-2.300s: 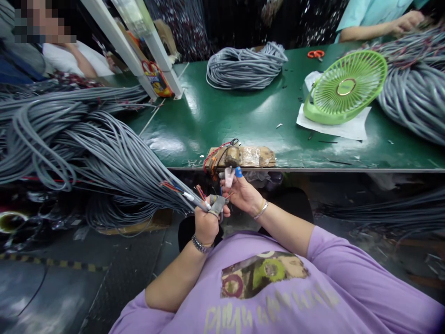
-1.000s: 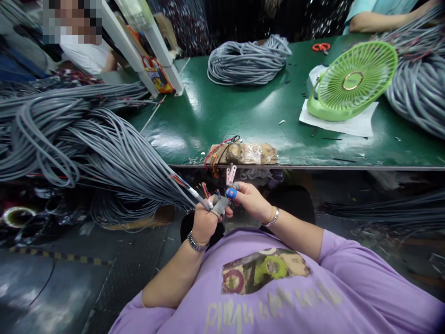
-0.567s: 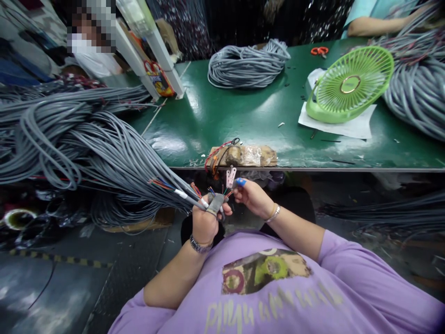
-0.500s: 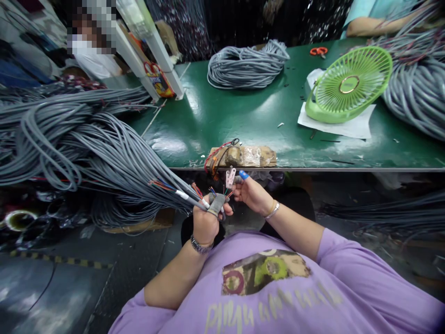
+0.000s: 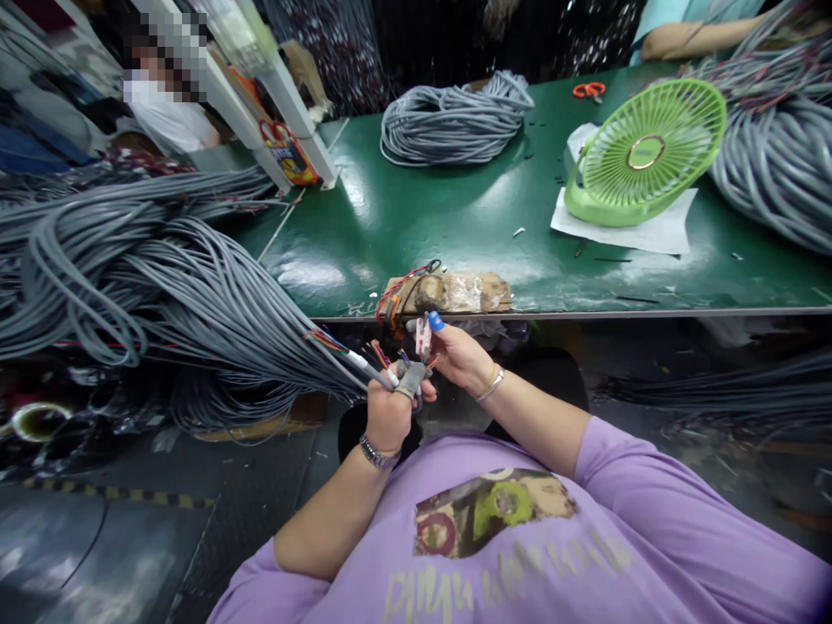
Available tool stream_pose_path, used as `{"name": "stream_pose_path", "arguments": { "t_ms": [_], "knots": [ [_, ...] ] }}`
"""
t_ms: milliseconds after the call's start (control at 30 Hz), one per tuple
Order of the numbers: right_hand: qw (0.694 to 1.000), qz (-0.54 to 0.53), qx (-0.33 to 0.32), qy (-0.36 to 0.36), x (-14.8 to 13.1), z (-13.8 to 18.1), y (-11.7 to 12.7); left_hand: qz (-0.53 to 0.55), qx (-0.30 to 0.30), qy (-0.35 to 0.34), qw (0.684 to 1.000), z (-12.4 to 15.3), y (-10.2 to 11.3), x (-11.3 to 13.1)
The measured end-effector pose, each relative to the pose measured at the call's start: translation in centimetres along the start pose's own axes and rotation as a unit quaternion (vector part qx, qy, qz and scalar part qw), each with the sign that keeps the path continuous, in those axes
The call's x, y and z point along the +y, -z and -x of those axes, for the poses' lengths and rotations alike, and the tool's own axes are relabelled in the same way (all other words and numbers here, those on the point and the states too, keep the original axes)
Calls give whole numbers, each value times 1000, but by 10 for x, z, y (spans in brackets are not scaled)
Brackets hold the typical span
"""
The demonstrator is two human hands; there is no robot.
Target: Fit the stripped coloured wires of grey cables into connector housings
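Observation:
My left hand (image 5: pixel 393 403) is closed around the ends of several grey cables (image 5: pixel 364 367), with a grey cover over its thumb. Thin coloured wires (image 5: pixel 382 354) fan out of the stripped cable ends above the fist. In my right hand (image 5: pixel 460 355) a small pale pink clip-like piece (image 5: pixel 422 336) is pinched, close above those wires. A blue cover (image 5: pixel 435 321) sits on one of this hand's fingertips. Just past the hands, at the table's edge, lies a wooden block (image 5: pixel 455 293) with clear tape, a lump on top and red and black leads.
A big bundle of grey cables (image 5: pixel 214 286) stretches out on the left. On the green table (image 5: pixel 390 217) are a coiled cable bundle (image 5: pixel 455 126), a green fan (image 5: pixel 650 156) on white paper and orange-handled scissors (image 5: pixel 588 90). Co-workers are at the far left and far right.
My right hand has moved left, toward my left hand, bringing the pink piece closer over the wires. My left hand keeps its hold on the cables. The view has shifted slightly.

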State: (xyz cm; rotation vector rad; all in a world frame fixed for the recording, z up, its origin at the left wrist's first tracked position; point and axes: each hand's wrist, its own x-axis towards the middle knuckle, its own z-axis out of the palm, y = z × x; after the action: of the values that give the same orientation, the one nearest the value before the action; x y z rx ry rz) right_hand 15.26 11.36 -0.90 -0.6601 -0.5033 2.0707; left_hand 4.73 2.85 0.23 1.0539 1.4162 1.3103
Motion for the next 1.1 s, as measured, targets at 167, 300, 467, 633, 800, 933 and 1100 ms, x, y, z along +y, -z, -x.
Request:
{"name": "stream_pose_path", "arguments": {
  "t_ms": [167,300,467,633,800,933,1100],
  "knots": [
    [999,-16,-10,-35,1,2,3,-3,1,-7,1000,2,3,-3],
    [996,-12,-23,-87,-1,5,8,12,5,-10,1000,8,7,-2],
    [994,13,-48,-98,-4,6,6,24,28,-30,999,11,8,0],
    [997,18,-33,-70,-4,8,2,33,43,-27,998,8,4,-1],
    [997,17,-6,-70,-3,9,3,21,41,-30,998,6,0,-1],
    [998,-3,-7,-69,-3,7,4,12,45,-36,998,4,-1,-1],
    [997,-27,-27,-61,-2,4,7,6,49,-29,998,1,-2,-1]
  ]
}}
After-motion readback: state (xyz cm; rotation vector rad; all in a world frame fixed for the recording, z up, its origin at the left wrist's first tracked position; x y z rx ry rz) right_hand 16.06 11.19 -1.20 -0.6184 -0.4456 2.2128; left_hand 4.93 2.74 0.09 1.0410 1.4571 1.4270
